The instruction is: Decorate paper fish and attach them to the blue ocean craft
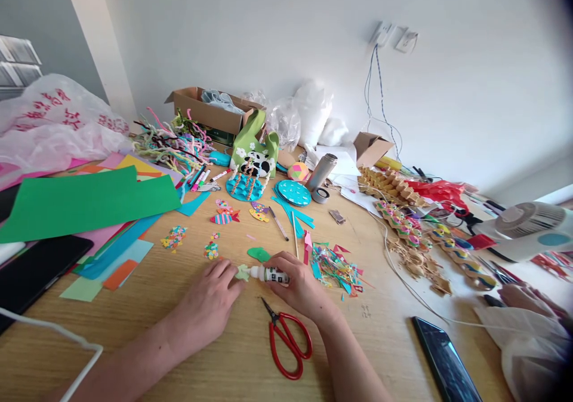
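My right hand is closed round a small white glue bottle, its tip pointing left at a small pale green paper piece on the wooden table. My left hand rests on the table with its fingertips pressed on that paper piece. A darker green paper cut-out lies just beyond the bottle. Red-handled scissors lie shut on the table just in front of my right hand.
Coloured paper sheets lie stacked at left beside a dark tablet. Paper scraps, paper fish, pipe cleaners, boxes and a flask lie beyond. A phone lies at right near another person's hand.
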`<state>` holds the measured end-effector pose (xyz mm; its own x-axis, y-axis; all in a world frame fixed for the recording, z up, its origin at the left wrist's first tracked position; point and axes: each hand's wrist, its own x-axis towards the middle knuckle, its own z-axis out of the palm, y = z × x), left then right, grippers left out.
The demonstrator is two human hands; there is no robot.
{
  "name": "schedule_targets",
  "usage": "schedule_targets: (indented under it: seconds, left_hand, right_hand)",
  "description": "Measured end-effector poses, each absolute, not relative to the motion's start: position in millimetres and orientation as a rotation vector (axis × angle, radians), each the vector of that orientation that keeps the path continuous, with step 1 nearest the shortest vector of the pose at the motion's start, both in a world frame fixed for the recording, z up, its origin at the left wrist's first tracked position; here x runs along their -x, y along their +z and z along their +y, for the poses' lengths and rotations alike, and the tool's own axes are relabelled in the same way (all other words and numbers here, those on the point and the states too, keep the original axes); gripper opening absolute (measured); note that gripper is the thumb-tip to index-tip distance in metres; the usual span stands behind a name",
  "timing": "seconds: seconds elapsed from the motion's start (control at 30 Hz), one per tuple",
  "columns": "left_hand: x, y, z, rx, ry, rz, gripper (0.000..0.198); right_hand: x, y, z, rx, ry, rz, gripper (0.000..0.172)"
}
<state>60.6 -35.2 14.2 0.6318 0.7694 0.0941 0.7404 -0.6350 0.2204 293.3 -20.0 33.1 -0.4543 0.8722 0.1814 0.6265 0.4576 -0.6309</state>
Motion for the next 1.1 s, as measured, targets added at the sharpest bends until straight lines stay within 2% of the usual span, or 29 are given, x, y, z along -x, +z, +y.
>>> schedule_targets:
  seconds: [0.4, 0.6, 1.1]
  left_hand:
    - [-61.2, 16.6, -35.8, -2.695, 0.274, 1.245, 0.033]
    - [-61.6, 17.4, -36.1, -2.690, 0.272, 1.250, 0.033]
    - [-61.1, 15.7, -35.8, -2.695, 0.276, 1.248, 0.034]
  right_hand:
    - [-294.1, 33.8, -21.5, 1.268, 0.689, -2.241, 0.031]
    - [-292.2, 36.5, -21.8, 1.291, 0.668, -2.230, 0.025]
    - [-290.3, 36.5, -21.8, 1.307, 0.672, -2.224, 0.027]
